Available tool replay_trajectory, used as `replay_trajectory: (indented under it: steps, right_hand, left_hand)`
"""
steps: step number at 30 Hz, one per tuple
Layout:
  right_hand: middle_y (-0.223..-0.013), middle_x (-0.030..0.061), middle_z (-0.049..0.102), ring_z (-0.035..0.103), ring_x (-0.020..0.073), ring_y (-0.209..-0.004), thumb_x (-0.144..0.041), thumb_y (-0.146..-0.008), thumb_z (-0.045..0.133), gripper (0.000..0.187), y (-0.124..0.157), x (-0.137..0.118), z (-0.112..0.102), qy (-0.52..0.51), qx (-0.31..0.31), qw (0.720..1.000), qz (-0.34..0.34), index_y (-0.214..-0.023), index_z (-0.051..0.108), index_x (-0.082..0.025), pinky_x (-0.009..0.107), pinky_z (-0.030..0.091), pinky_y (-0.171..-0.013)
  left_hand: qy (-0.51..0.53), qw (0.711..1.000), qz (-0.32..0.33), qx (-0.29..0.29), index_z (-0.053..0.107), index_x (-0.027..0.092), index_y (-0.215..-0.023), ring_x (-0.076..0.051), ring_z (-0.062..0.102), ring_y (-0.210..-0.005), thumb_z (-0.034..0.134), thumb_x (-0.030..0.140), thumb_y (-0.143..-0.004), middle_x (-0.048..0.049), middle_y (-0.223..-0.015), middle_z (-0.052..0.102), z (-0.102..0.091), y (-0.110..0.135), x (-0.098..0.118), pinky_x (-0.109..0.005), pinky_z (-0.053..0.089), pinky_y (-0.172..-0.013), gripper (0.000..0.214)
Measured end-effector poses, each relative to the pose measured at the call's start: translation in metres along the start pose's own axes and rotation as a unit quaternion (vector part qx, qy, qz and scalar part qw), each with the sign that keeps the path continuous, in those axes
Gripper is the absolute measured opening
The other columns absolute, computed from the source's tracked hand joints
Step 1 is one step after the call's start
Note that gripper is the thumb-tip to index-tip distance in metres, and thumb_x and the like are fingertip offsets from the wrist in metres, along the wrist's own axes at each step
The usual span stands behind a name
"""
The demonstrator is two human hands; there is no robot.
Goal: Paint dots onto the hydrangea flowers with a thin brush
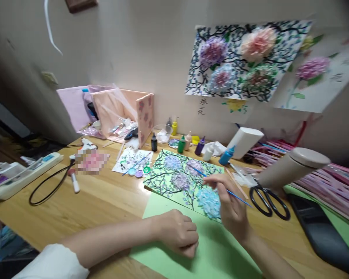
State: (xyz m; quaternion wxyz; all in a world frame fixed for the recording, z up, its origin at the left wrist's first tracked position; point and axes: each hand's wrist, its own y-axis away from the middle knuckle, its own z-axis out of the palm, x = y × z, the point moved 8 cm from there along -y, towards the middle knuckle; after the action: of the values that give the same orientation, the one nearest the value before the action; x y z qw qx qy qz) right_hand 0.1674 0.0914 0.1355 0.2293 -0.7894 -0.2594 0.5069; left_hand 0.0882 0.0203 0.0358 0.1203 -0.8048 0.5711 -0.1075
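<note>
My right hand (232, 203) pinches a thin blue paintbrush (239, 198) over the right side of a flower picture (160, 185). The brush tip points left, toward the pink-purple bloom at the top. Painted dark branches and raised paper-like blooms in purple, pink and light blue cover this sheet. Its nearest bloom, a light blue one (208, 202), lies just left of my right hand. Curled into a loose fist, my left hand (177, 234) rests on a plain green sheet (218, 248) in front of the picture. I see nothing in its fingers.
Paint bottles, among them a green one (181, 144) and a blue one (227, 155), line the picture's far side. A paint-marked paper (132, 161) lies left. Black-handled scissors (269, 201), a tumbler (293, 166) and a dark phone-like object (322, 232) are right. A power strip (26, 176) sits far left.
</note>
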Motion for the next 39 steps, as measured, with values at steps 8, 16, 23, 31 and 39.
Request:
replay_trajectory:
  steps: [8,16,23,31,39]
  right_hand:
    - [-0.072,0.0019,0.057,0.053,0.0174,-0.075,-0.028,-0.094,0.031,0.026,-0.057,-0.040,0.176,-0.016,-0.180,0.983,0.025,-0.081,0.052,-0.021,0.028,0.038,-0.069]
    - [-0.073,0.0032,0.057,0.053,0.0176,-0.073,-0.025,-0.093,0.033,0.023,-0.054,-0.024,0.226,0.056,-0.262,0.963,-0.001,-0.077,0.049,-0.021,0.027,0.037,-0.065]
    - [-0.073,0.0034,0.056,0.052,0.0183,-0.074,-0.026,-0.093,0.032,0.022,-0.055,-0.026,0.228,0.071,-0.272,0.960,-0.005,-0.080,0.050,-0.020,0.027,0.036,-0.065]
    - [-0.073,0.0039,0.057,0.052,0.0188,-0.076,-0.024,-0.092,0.034,0.021,-0.051,-0.026,0.228,0.070,-0.285,0.956,-0.004,-0.081,0.051,-0.020,0.028,0.037,-0.066]
    - [-0.083,0.0030,0.062,0.057,0.0171,-0.082,-0.030,-0.093,0.034,0.027,-0.051,-0.010,0.109,-0.051,-0.129,0.989,0.040,-0.085,0.058,-0.021,0.030,0.042,-0.077]
  left_hand:
    - [0.086,0.994,0.050,-0.053,0.040,0.021,-0.049,-0.013,0.047,-0.056,0.050,0.030,-0.072,0.0010,-0.052,0.049,0.010,0.005,-0.008,-0.028,0.038,-0.055,0.026]
    - [0.136,0.985,0.090,-0.062,0.038,0.020,-0.049,-0.010,0.043,-0.054,0.051,0.030,-0.073,0.0009,-0.050,0.048,0.030,0.002,-0.006,-0.025,0.038,-0.060,0.029]
    - [0.155,0.982,0.105,-0.022,0.040,0.018,-0.050,-0.011,0.043,-0.058,0.047,0.028,-0.073,-0.0008,-0.053,0.051,0.029,0.005,-0.005,-0.025,0.038,-0.062,0.026]
    - [0.155,0.983,0.096,-0.035,0.042,0.019,-0.048,-0.009,0.044,-0.054,0.050,0.027,-0.071,0.0007,-0.050,0.051,0.021,0.004,-0.006,-0.024,0.038,-0.059,0.025]
    - [0.123,0.990,-0.029,0.068,0.034,0.019,-0.046,-0.008,0.039,-0.041,0.047,0.025,-0.064,0.0060,-0.041,0.045,0.001,0.012,-0.020,-0.023,0.030,-0.041,0.022]
